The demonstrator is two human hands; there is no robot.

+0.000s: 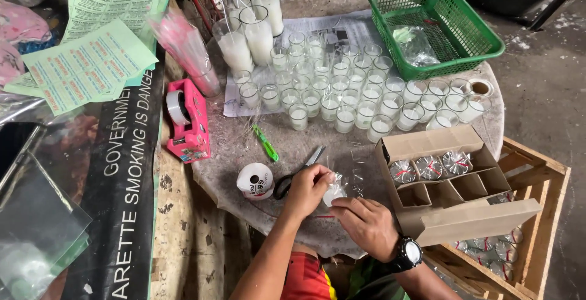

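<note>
both hands [308, 187] [365, 222] clamped on a wrapped candle [334, 191], just left of the box [455, 184]. we count three wrapped in the box, other cells open; rows of bare candles [342, 92] behind it still unwrapped.

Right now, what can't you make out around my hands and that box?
- The wrapped candle, head view: mostly hidden by the left hand and right hand, so its wrap is unclear.
- Box front cells: contents hidden by the flap.
- Scissors: handles partly behind the left hand.
- Crate: cut off by the bottom edge.
</note>
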